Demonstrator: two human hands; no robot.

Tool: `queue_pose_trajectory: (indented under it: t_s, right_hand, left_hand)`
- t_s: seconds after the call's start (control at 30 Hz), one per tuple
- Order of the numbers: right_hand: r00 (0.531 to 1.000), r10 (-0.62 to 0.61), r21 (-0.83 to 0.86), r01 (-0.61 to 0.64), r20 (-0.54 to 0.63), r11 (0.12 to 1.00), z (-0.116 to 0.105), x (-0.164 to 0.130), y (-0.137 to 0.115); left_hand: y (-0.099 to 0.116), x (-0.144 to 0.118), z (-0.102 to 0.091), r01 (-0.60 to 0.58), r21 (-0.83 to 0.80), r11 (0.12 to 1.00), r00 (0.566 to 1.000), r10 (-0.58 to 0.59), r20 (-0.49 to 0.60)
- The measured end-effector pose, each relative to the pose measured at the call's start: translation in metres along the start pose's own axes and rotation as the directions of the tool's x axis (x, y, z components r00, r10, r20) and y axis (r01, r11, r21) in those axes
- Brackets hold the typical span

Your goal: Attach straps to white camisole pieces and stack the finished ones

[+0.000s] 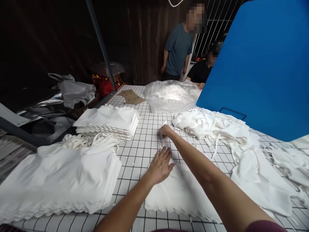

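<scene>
A white fabric piece with a scalloped edge (180,195) lies flat on the grid-patterned table (135,161) in front of me. My left hand (159,166) rests on its far end, palm down with fingers spread. Farther out, my right hand (166,130) is closed around a narrow white strap (163,142) that runs back toward my left fingertips. The right forearm crosses above the fabric and hides part of it.
At left lie a big stack of similar white pieces (60,180) and a smaller stack (108,120). Loose white fabric (212,125) is heaped at right beneath a large blue panel (263,67). A clear plastic bag (172,95) and brown cardboard (131,96) sit farther back. Two people are beyond.
</scene>
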State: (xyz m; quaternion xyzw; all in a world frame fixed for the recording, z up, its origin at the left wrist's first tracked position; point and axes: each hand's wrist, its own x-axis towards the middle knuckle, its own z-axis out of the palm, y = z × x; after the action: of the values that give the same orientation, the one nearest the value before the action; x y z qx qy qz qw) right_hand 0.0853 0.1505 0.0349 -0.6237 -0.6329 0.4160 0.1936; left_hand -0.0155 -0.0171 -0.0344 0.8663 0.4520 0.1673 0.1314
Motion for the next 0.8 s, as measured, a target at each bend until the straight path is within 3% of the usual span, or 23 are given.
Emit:
queue_pose_trajectory:
  t_s: [0.13,0.27,0.37,0.43,0.5,0.6,0.67,0.7,0.73,0.8]
  right_hand:
    - [0.997,-0.060,0.178,0.066,-0.042,0.982,-0.026,0.006,-0.010]
    - [0.954,-0.257,0.275,0.292,-0.157,0.916,-0.056,-0.028,-0.023]
    - [0.862,-0.491,0.217,0.507,-0.125,0.834,-0.066,-0.076,-0.022]
    - [0.799,-0.598,0.068,0.601,-0.062,0.796,-0.065,-0.109,-0.015]
    - [0.722,-0.687,-0.108,0.679,-0.086,0.727,-0.061,-0.137,-0.005]
    - [0.612,-0.770,-0.254,0.728,-0.178,0.637,-0.052,-0.168,0.010]
    - [0.593,-0.791,-0.307,0.732,-0.153,0.608,-0.047,-0.183,0.018]
    - [0.591,-0.800,-0.349,0.732,-0.103,0.585,-0.046,-0.189,0.021]
    - [0.587,-0.809,-0.400,0.734,-0.035,0.549,-0.044,-0.194,0.022]
    - [0.566,-0.818,-0.504,0.739,0.103,0.448,-0.041,-0.204,0.023]
  left_hand:
    - [0.000,0.001,0.000,0.007,-0.018,1.000,1.000,-0.007,0.026]
    - [-0.001,-0.001,0.002,0.014,-0.023,1.000,0.999,-0.013,0.035]
    - [-0.004,-0.002,0.005,0.013,-0.027,1.000,0.999,-0.011,0.044]
    - [-0.006,0.000,0.007,0.013,-0.048,0.999,0.999,-0.011,0.035]
    - [-0.008,0.002,0.006,0.022,-0.099,0.995,1.000,-0.021,0.011]
    - [-0.005,0.003,-0.008,0.083,-0.281,0.956,0.985,-0.121,-0.121]
    - [0.001,0.001,-0.024,0.153,-0.523,0.838,0.952,-0.267,-0.149]
    - [0.006,-0.001,-0.033,0.199,-0.665,0.720,0.935,-0.344,-0.092]
    - [0.011,-0.004,-0.040,0.253,-0.789,0.560,0.920,-0.391,0.017]
    - [0.020,-0.009,-0.052,0.368,-0.909,0.194,0.886,-0.369,0.280]
